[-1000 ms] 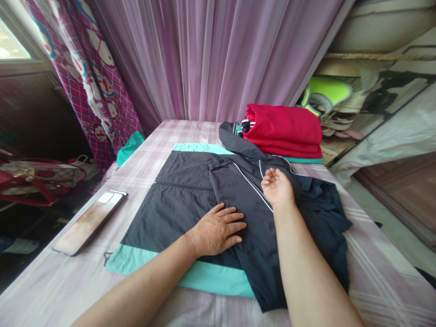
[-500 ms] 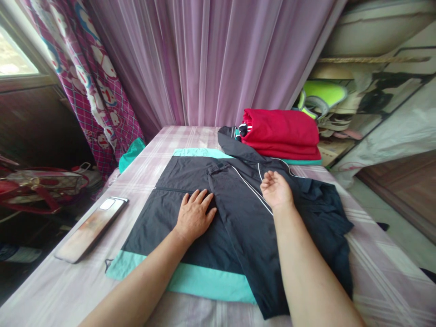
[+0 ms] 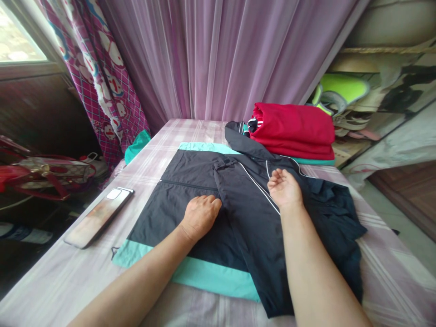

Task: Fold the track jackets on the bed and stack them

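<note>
A black jacket with teal trim lies spread on the pink plaid table, its right side folded over the middle. My left hand rests on the jacket's body beside the folded edge, fingers curled down against the cloth. My right hand lies on the folded part near the white piping, fingers loosely bent, nothing visibly held in it. The hood reaches back toward a folded stack.
A folded red garment sits on a teal one at the back right. A phone lies at the left edge. A red and patterned handbag stands left of the table. Purple curtains hang behind.
My left hand has slid from the lower middle of the jacket up and left, and its flat fingers have curled. My right hand has stayed in place.
</note>
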